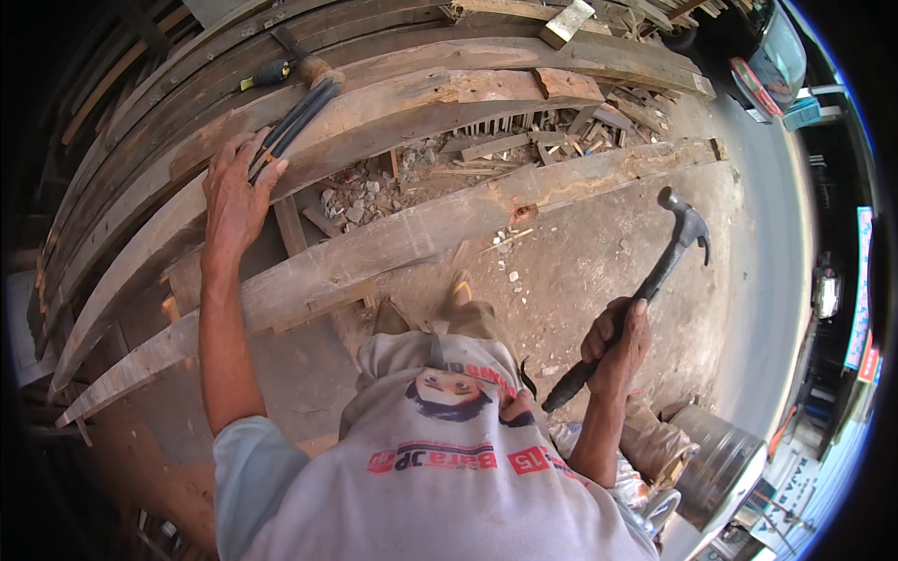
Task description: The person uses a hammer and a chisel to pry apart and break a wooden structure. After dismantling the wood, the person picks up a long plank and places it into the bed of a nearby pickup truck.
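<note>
My right hand (617, 348) is wrapped round the dark handle of a claw hammer (666, 266), whose metal head points up and away over the dirt ground. At the left, my left hand (238, 187) is closed round the near end of a black two-handled tool (301, 117), like pliers or pincers. This tool lies across the curved wooden beams, its far end beside a brown, dark-handled object (313, 67) whose kind I cannot make out. A black-and-yellow handled tool (267, 75) lies just left of it. Nearest my body runs a long curved beam (402, 229).
More long timbers (393, 70) are stacked at the far side, with a paintbrush (567, 23) on them. Rubble (360, 201) and wood scraps (496, 148) fill the gap between beams. A metal drum (716, 458) stands at the lower right, near the road (772, 309).
</note>
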The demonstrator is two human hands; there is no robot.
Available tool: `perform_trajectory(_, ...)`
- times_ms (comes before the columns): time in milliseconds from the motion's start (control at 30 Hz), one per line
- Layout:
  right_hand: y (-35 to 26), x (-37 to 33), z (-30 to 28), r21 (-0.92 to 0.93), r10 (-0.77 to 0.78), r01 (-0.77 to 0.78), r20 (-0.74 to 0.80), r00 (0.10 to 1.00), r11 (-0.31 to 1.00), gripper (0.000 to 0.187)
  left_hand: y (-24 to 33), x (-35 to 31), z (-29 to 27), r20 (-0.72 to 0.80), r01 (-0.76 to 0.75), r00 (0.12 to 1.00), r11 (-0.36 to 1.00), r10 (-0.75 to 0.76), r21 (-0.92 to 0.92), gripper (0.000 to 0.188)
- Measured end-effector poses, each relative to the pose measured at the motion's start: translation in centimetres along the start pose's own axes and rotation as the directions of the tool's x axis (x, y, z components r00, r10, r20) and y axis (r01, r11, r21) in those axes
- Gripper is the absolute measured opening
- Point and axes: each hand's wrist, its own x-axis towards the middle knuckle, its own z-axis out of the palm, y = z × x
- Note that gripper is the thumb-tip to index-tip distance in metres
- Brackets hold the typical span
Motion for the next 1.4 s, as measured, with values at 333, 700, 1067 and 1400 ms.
perform_trajectory(333, 1.5, -1.2, 1.4, -0.275, 0.089, -0.010, 0.274, 0.957, 0.961, 0.044, -1.3, 0.7, 1.5, -0.094, -0.032, 0.995, 0.999, 0.035, 0.039, 0.053)
perform_trajectory(700, 2.0, -2.3, 2.0, -0.657, 0.167, 0.199, 0.450, 0.877, 0.727, 0.047, -0.7, 1.1, 1.2, -0.077, -0.038, 0.996, 0.998, 0.041, 0.041, 0.053)
perform_trajectory(1067, 1.6, -0.8, 1.2, -0.221, -0.087, 0.092, 0.035, 0.996, 0.971, 0.040, -0.6, 0.7, 0.8, -0.067, -0.052, 0.996, 0.997, 0.055, 0.049, 0.053)
perform_trajectory(1400, -0.1, -0.1, 1.5, -0.141, -0.224, 0.200, -0.176, 0.959, 0.969, 0.039, -0.9, 0.6, 0.9, -0.049, -0.045, 0.998, 0.998, 0.048, 0.047, 0.054)
